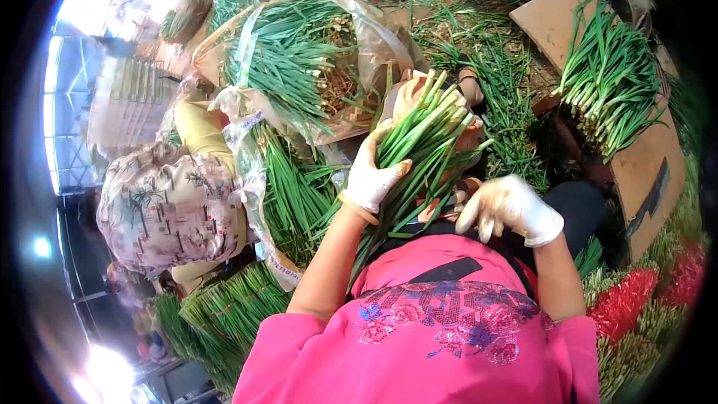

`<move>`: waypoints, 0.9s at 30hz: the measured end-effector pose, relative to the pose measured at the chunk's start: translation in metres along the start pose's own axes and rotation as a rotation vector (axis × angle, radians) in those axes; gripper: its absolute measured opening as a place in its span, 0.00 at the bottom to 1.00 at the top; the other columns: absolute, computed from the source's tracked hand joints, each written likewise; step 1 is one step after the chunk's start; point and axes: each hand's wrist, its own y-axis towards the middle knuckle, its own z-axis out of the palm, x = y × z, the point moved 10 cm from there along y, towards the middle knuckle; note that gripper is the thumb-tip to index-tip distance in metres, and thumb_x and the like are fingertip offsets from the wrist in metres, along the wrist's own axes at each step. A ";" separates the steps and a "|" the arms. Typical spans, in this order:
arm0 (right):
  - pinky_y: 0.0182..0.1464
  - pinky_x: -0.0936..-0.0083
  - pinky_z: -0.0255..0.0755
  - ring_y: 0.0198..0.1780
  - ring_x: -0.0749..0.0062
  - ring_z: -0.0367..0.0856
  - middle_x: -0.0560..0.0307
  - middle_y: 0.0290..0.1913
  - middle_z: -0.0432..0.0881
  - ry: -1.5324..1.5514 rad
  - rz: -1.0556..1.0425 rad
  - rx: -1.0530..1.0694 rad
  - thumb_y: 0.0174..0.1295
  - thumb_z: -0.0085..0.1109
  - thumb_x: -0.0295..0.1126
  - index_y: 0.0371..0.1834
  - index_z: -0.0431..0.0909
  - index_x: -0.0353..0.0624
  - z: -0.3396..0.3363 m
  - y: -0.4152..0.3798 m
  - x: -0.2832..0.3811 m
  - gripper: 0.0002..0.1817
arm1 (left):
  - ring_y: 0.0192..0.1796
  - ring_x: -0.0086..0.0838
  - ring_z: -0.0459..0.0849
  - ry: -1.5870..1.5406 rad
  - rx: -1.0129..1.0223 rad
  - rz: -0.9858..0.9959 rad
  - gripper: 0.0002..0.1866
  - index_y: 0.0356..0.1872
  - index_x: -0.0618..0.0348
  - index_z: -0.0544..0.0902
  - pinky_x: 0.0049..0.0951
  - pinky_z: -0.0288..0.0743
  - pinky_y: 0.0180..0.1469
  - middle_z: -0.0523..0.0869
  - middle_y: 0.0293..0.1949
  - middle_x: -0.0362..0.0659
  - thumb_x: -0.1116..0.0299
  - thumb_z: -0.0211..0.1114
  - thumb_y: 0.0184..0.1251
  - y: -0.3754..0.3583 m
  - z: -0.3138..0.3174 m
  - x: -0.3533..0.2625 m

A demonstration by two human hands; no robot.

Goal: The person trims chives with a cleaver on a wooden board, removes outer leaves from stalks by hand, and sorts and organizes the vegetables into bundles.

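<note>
My left hand (378,172), in a white glove, is wrapped round a bunch of leafy green stalks (430,131), which look like scallions or garlic greens. Their pale ends point up and away from me, and the leaves trail down beside my forearm. My right hand (505,208), gloved in white with brownish stains, hovers apart from the bunch, near my waist. Its fingers are loosely bent and somewhat apart, with nothing visible in them. Close to my left hand, more green stalks (292,194) lie in a plastic bag.
Ahead stands an open plastic bag (374,41) of greens. Trimmed bunches (613,86) rest on a board (550,22) at right. Loose leaves (508,123) litter the ground. Stacked bundles (235,303) lie lower left; red ties (628,303) lower right. Another person (176,206) bends at left.
</note>
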 end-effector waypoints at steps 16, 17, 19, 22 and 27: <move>0.33 0.88 0.70 0.35 0.85 0.77 0.63 0.33 0.79 -0.024 -0.550 -0.405 0.66 0.53 0.31 0.46 0.78 0.38 -0.073 0.036 0.025 0.11 | 0.59 0.35 0.75 0.100 -0.006 0.018 0.50 0.71 0.61 0.51 0.25 0.68 0.59 0.74 0.57 0.54 0.77 0.66 0.41 -0.008 0.002 -0.024; 0.32 0.89 0.69 0.34 0.86 0.77 0.64 0.34 0.79 -0.013 -0.552 -0.515 0.67 0.51 0.32 0.48 0.78 0.39 -0.090 0.028 0.032 0.12 | 0.55 0.33 0.77 -0.038 -0.028 0.036 0.45 0.69 0.62 0.56 0.27 0.70 0.57 0.76 0.55 0.49 0.77 0.66 0.45 -0.009 -0.012 -0.009; 0.32 0.89 0.67 0.35 0.85 0.77 0.56 0.51 0.81 -0.103 -0.531 -0.575 0.67 0.51 0.41 0.50 0.77 0.36 -0.105 0.019 0.054 0.19 | 0.51 0.30 0.79 -0.410 0.007 -0.131 0.39 0.65 0.63 0.62 0.29 0.73 0.54 0.78 0.52 0.46 0.75 0.67 0.48 -0.006 -0.019 0.008; 0.31 0.90 0.66 0.33 0.87 0.76 0.60 0.46 0.82 -0.090 -0.475 -0.575 0.66 0.50 0.30 0.50 0.77 0.36 -0.108 0.030 0.056 0.13 | 0.40 0.29 0.82 -0.626 0.173 -0.381 0.32 0.54 0.65 0.73 0.26 0.76 0.43 0.83 0.42 0.44 0.68 0.71 0.43 -0.011 -0.020 0.014; 0.31 0.73 0.74 0.28 0.68 0.81 0.53 0.35 0.84 -0.655 -0.513 -0.730 0.55 0.64 0.39 0.53 0.76 0.45 -0.063 0.042 0.081 0.23 | 0.40 0.28 0.82 -0.691 0.337 -0.461 0.33 0.54 0.66 0.73 0.27 0.78 0.43 0.82 0.42 0.45 0.65 0.71 0.43 -0.012 -0.001 0.026</move>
